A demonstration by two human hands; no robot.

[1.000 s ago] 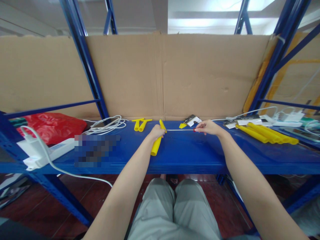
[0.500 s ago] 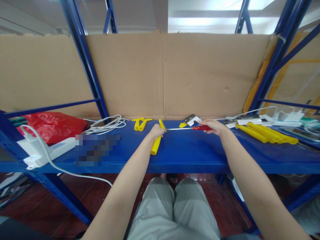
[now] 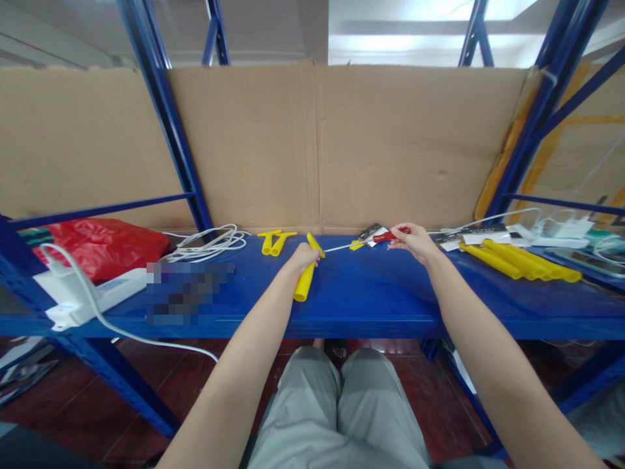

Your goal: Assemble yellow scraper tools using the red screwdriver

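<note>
My left hand (image 3: 306, 255) is closed around a yellow T-shaped plastic piece (image 3: 303, 284), whose round open end points toward me and whose crossbar sticks out beyond my fingers. In my right hand (image 3: 413, 240) is a screwdriver (image 3: 385, 237) with a red handle and a long thin metal shaft. The shaft slants down to the left, and its tip meets the yellow piece's crossbar beside my left fingers. Whether a screw sits at the tip is too small to tell. Behind the shaft lie a black-and-white card (image 3: 372, 232) and a small yellow part (image 3: 357, 245).
Two yellow T-shaped pieces (image 3: 276, 243) lie at the back left, near coiled white cable (image 3: 215, 244). Several yellow tubes (image 3: 522, 262) rest on the right. A red plastic bag (image 3: 114, 246) and a white power strip (image 3: 105, 293) are on the left. Cardboard (image 3: 317, 143) stands along the back.
My right hand has risen slightly with the screwdriver's handle, so the shaft now tilts instead of lying nearly level. The yellow piece in my left hand has turned a little.
</note>
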